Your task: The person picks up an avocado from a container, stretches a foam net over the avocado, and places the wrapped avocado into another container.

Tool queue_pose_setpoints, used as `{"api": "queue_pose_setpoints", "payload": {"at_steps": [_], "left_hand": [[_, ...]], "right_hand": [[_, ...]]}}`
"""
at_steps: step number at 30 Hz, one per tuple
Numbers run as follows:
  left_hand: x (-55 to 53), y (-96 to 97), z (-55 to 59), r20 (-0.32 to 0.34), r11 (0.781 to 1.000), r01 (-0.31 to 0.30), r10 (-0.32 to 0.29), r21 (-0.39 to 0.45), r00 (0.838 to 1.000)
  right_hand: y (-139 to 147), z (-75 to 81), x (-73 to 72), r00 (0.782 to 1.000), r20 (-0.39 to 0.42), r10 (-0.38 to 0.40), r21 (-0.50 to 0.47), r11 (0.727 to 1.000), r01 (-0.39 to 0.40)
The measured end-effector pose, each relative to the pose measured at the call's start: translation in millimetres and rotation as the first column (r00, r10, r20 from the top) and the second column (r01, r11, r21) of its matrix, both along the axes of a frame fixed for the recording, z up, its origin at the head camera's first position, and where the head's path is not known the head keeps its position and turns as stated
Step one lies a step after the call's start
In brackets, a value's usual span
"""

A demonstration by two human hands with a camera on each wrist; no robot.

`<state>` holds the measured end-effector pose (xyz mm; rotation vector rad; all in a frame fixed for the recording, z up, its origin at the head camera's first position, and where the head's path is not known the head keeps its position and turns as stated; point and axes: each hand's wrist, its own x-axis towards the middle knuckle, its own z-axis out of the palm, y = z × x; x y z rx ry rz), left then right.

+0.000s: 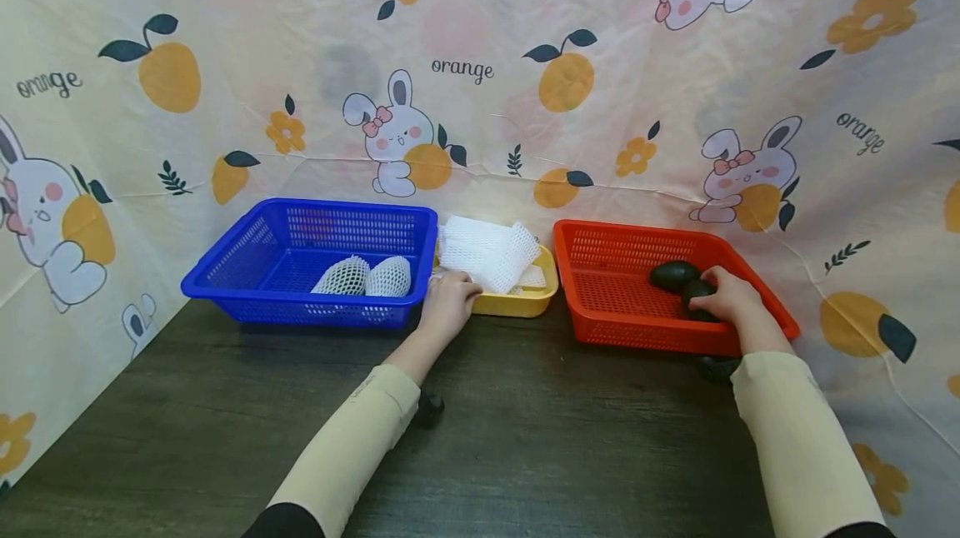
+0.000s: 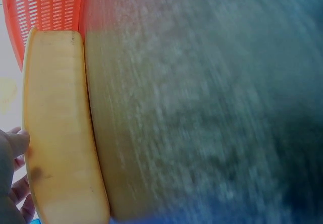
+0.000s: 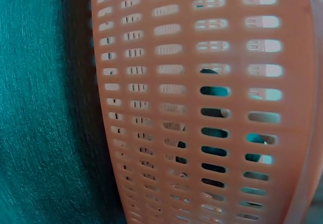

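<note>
In the head view my right hand (image 1: 729,298) grips a dark green avocado (image 1: 699,298) inside the red basket (image 1: 652,334). Another avocado (image 1: 673,275) lies right behind it. The right wrist view shows only the slotted basket wall (image 3: 186,103); that hand is hidden there. My left hand (image 1: 450,303) is at the front left of the yellow tray (image 1: 517,305), which is heaped with white foam nets (image 1: 487,255). In the left wrist view its thumb (image 2: 19,142) is at the tray's rim; I cannot tell whether the fingers pinch a net.
A blue basket (image 1: 315,311) stands left of the yellow tray, with two net-wrapped fruits (image 1: 388,276) inside. Some dark object (image 1: 718,367) lies under my right forearm, and a small black one (image 1: 429,409) beside my left sleeve. A printed cloth (image 1: 480,130) hangs behind the dark table (image 1: 570,438).
</note>
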<state>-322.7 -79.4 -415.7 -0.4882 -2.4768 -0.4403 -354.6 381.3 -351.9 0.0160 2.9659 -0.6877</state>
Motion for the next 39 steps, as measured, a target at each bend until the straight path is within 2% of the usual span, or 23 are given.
{"api": "queue_pose_setpoints", "payload": {"at_steps": [13,24,30,39], "left_hand": [[1.0,-0.9,0.4,-0.003,1.000,0.011,-0.011,0.013,1.000],[2.4,-0.4,-0.3,0.015,0.999,0.012,-0.013,0.046,1.000],[1.0,-0.9,-0.7,0.026,0.998,0.011,-0.012,0.061,1.000],[-2.3,-1.5,-4.6,0.001,0.997,0.025,-0.025,0.074,1.000]], "right_hand": [[-10.0,13.1,0.0,0.995,-0.096,-0.003,-0.007,1.000,0.002],[-21.8,19.0,15.0,0.973,-0.232,-0.008,-0.075,0.997,-0.010],[-28.6,24.1,23.5,0.962,-0.273,-0.021,-0.130,0.991,-0.015],[-49.7,31.7,39.5,0.945,-0.326,-0.005,-0.141,0.989,-0.043]]}}
